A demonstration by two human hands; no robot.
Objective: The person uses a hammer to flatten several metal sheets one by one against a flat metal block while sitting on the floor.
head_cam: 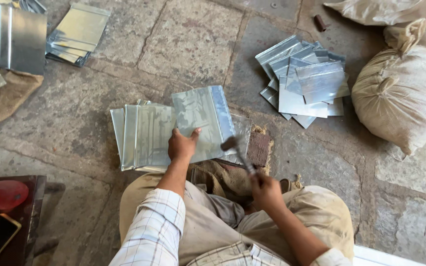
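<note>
Metal sheet (203, 120), bright and rectangular with a folded edge along its right side, lies tilted on the stone floor (183, 44) in front of the seated person, overlapping a stack of similar sheets (141, 138) to its left. Left hand (182, 145) presses flat on its lower edge, fingers spread, pinning it. Right hand (265, 189) is wrapped tight round the handle of a small hammer (236, 150); hammer head blurred, just over the sheet's right edge. Loose pile of cut sheets (304, 79) further right, beside a tied sack (403, 93).
</note>
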